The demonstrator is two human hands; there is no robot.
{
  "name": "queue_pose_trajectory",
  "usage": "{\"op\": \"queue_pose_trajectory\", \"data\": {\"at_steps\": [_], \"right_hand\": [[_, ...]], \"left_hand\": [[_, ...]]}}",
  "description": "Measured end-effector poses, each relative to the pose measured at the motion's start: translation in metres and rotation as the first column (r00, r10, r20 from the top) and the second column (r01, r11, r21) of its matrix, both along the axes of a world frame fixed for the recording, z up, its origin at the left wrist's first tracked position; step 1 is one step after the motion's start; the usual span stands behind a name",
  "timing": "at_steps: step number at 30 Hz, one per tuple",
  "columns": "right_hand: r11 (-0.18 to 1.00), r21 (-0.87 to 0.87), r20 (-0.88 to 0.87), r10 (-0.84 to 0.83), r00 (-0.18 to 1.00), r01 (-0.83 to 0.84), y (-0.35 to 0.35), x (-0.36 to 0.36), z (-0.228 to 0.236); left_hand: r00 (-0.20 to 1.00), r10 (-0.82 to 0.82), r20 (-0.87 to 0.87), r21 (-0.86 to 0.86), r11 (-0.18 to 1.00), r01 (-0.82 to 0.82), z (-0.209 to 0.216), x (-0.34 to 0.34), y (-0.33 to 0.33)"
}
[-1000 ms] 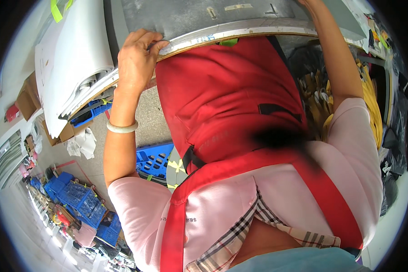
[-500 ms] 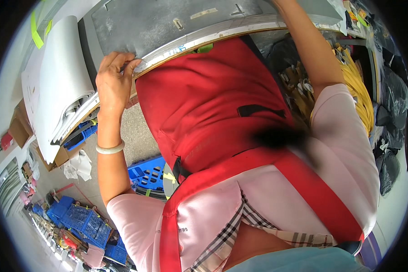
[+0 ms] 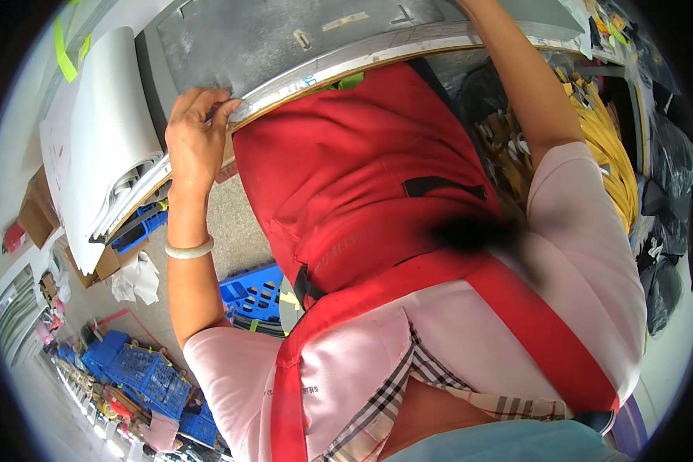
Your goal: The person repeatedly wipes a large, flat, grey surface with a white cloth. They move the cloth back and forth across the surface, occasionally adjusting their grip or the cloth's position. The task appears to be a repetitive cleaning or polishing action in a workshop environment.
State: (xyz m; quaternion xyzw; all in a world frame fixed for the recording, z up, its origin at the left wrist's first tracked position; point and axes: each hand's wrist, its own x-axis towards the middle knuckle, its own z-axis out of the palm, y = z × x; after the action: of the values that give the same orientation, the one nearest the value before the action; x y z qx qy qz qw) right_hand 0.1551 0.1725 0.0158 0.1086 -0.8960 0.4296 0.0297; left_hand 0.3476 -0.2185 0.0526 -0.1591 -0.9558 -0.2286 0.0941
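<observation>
My left hand point(image 3: 196, 135) is at the front edge of the worktable point(image 3: 292, 83), by the near left corner of a dark grey flat sheet point(image 3: 246, 46). Its thumb and fingers are pinched together there; what lies between them is too small to make out. Small slots and a cross-shaped mark show on the sheet, which lies flat on the table. My right forearm point(image 3: 527, 85) reaches over the table's edge toward the far side. The right hand itself is cut off by the top of the picture.
Folded white sheets point(image 3: 112, 138) hang over the table's left end. Yellow material point(image 3: 604, 154) and black plastic bags point(image 3: 662, 285) are at the right. On the floor to the left are a blue plastic crate point(image 3: 254, 292), crumpled white paper point(image 3: 136, 279) and blue baskets point(image 3: 150, 377).
Almost nothing differs. The view has shifted very slightly; my left hand keeps its pinch at the table's edge, and my right forearm stays stretched over it.
</observation>
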Motion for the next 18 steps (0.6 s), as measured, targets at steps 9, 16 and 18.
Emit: {"op": "queue_pose_trajectory", "data": {"at_steps": [9,16,18], "right_hand": [[0.999,0.043,-0.056,0.002,0.998,0.000,0.001,0.000,0.000],[0.999,-0.006,0.003,-0.031,1.000,0.031,0.002,0.008,0.003],[1.000,-0.017,0.036,-0.016,0.999,0.017,-0.008,0.011,0.011]], "left_hand": [[0.986,0.037,0.160,-0.022,0.999,-0.034,0.010,-0.008,0.002],[0.987,-0.152,-0.047,0.114,0.981,0.157,0.003,-0.067,0.093],[0.982,-0.132,-0.138,-0.008,0.991,0.132,-0.019,-0.088,0.111]]}}
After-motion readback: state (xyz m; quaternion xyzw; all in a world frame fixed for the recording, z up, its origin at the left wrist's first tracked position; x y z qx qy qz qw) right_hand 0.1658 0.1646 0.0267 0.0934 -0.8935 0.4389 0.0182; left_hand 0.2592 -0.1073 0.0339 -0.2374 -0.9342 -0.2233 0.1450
